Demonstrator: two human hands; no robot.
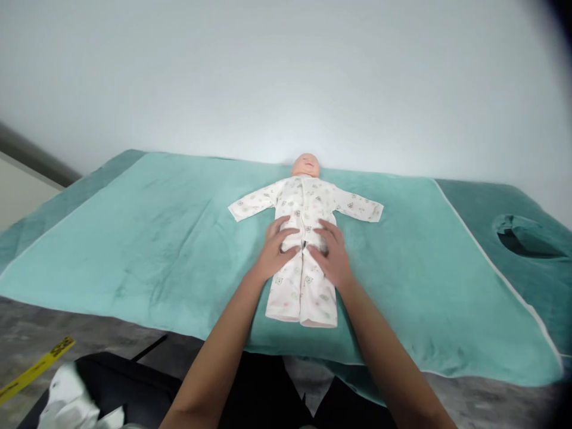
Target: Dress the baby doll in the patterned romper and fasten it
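A baby doll [306, 165] lies on its back, its head toward the wall. It is dressed in a white long-sleeved top [304, 196] with small animal prints, the sleeves spread out sideways. Matching white pants [286, 295] cover the legs and point toward me. My left hand [277, 249] rests at the waist on the left side, fingers spread and thumb apart. On the other side of the waist, my right hand [331, 250] mirrors it, fingers also spread on the cloth. A small dark gap shows between top and pants, between my thumbs.
A light green sheet [156, 238] covers the padded table, over a darker green cover [482, 202] with a round opening [529, 238] at the right. A white wall stands behind. At lower left are a dark seat [125, 381] with crumpled white cloth [67, 399] and yellow floor tape [33, 372].
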